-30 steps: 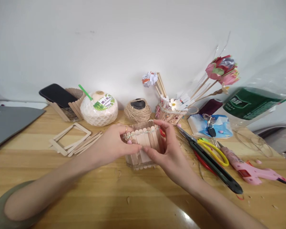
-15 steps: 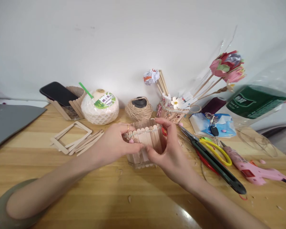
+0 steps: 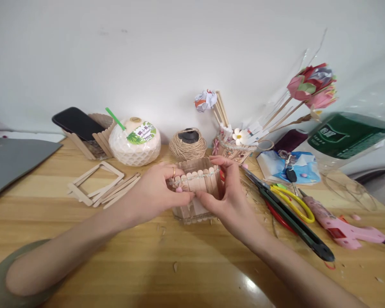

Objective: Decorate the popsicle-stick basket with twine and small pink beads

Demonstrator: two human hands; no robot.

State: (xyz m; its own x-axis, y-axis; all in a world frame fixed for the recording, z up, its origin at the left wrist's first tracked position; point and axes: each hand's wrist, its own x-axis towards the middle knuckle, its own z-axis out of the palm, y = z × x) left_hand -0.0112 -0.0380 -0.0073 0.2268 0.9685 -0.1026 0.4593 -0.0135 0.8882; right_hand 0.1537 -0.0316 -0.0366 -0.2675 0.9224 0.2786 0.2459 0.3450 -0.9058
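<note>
A small box made of upright wooden craft sticks (image 3: 200, 182) stands on the wooden table (image 3: 192, 265), with a string of clear beads (image 3: 195, 176) around its top. My left hand (image 3: 155, 190) grips the box's left side, thumb and fingers pinching the bead string near a small pink bead. Around the right side wraps my right hand (image 3: 226, 192), fingers over the rim and thumb pressing on the front sticks.
Loose craft sticks and a stick frame (image 3: 98, 184) lie at left. Behind are a phone on a stick stand (image 3: 78, 124), a coconut drink (image 3: 134, 141), a twine ball (image 3: 188, 145) and a decorated holder (image 3: 232, 147). Scissors (image 3: 288, 209) and a pink glue gun (image 3: 343, 226) lie at right.
Both hands stay on the stick box. My right thumb has shifted slightly left along the front, and the view has drifted a little.
</note>
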